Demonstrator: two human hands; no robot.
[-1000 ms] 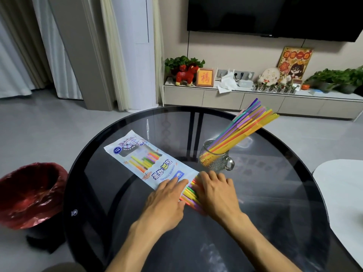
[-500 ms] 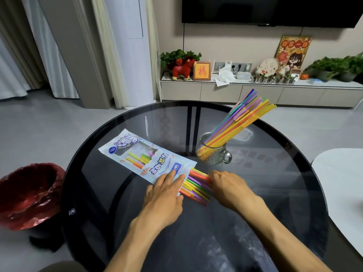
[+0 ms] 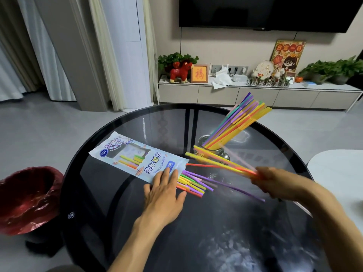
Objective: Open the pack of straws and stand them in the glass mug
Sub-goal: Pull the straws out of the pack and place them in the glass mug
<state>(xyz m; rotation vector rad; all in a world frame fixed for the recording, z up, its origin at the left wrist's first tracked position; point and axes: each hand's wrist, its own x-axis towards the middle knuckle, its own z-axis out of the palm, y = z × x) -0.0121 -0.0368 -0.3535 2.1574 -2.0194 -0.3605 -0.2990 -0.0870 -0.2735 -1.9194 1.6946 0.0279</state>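
Observation:
The white and blue straw pack point(image 3: 137, 158) lies flat on the round glass table point(image 3: 216, 232), its open end toward me. My left hand point(image 3: 163, 195) presses flat on that open end. Several colourful straws point(image 3: 193, 183) stick out of the pack beside my fingers. My right hand point(image 3: 279, 183) is closed on a bunch of yellow, orange and pink straws point(image 3: 220, 162), held level above the table, in front of the mug. The glass mug point(image 3: 208, 146) stands behind them and holds many straws point(image 3: 235, 122) leaning right.
A red bin point(image 3: 25, 199) stands on the floor left of the table. A white table edge point(image 3: 337, 173) is at the right. A low TV cabinet with plants and ornaments point(image 3: 255, 85) runs along the far wall.
My right hand has pulled a bunch of straws out of the pack and moved right and up with them. My left hand stays on the pack's open end.

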